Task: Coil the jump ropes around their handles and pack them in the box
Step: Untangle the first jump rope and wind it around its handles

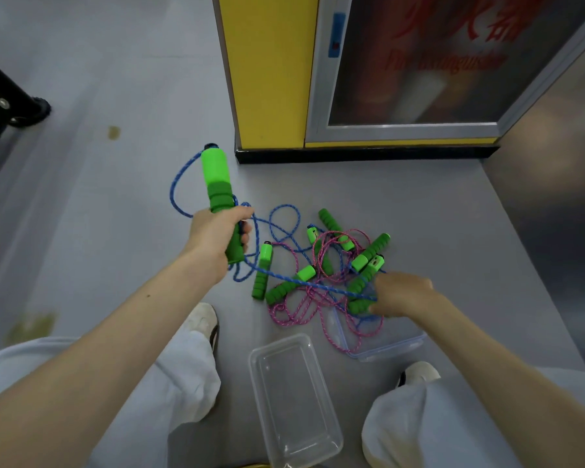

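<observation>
My left hand (218, 239) grips a green jump rope handle (218, 189) held upright above the floor, its blue rope (179, 184) looping off the top and trailing down to the pile. A tangle of blue and pink ropes (304, 298) with several green handles lies on the grey floor. At the pile's right edge my right hand (402, 293) closes on another green handle (363, 285). A clear plastic box (294, 396) stands empty between my feet. Its clear lid (385, 342) lies to the right, partly under the pink rope.
A yellow pillar (267, 72) and a fire extinguisher cabinet (419, 69) stand right behind the pile. A grey wall (554, 204) closes the right side. Black equipment with a wheel (11, 106) sits far left. My shoes (201, 320) and trouser legs flank the box.
</observation>
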Demonstrator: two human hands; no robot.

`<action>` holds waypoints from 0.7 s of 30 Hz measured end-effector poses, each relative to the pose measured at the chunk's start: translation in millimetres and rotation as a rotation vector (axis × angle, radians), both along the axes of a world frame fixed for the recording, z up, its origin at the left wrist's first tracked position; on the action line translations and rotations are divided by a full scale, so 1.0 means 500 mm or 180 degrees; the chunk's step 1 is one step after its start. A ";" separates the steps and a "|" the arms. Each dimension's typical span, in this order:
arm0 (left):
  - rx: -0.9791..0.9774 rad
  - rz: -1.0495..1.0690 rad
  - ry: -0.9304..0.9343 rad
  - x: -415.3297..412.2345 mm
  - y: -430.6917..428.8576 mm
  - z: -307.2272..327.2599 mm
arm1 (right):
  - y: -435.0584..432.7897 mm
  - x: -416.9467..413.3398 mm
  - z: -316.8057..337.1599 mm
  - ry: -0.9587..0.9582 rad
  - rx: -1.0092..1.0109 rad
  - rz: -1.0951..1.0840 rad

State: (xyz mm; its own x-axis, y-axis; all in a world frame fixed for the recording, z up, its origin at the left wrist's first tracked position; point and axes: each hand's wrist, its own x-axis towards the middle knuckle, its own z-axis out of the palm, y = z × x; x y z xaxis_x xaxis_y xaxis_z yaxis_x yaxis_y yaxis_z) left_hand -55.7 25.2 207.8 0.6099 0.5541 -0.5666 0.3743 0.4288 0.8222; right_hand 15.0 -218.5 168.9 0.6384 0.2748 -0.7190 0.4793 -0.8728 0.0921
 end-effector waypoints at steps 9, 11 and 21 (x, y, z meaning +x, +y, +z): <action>0.0389 -0.1550 0.0040 -0.007 -0.092 -0.002 | 0.033 0.013 0.063 0.2059 0.2800 -0.3398; 0.0262 -0.1811 -0.0013 -0.008 -0.116 -0.012 | 0.041 0.013 0.070 0.2428 0.3376 -0.3988; 0.0313 -0.2285 0.0065 0.000 -0.173 -0.044 | 0.080 0.014 0.047 0.3099 0.4533 -0.4973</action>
State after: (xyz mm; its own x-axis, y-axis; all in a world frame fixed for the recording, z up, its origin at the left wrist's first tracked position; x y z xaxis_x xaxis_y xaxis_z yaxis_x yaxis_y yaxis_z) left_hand -55.8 -61.1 185.8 0.8322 0.0701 -0.5500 0.5516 -0.0040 0.8341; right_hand 22.0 -178.6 192.6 0.4969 0.5168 -0.6971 -0.8650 0.2300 -0.4460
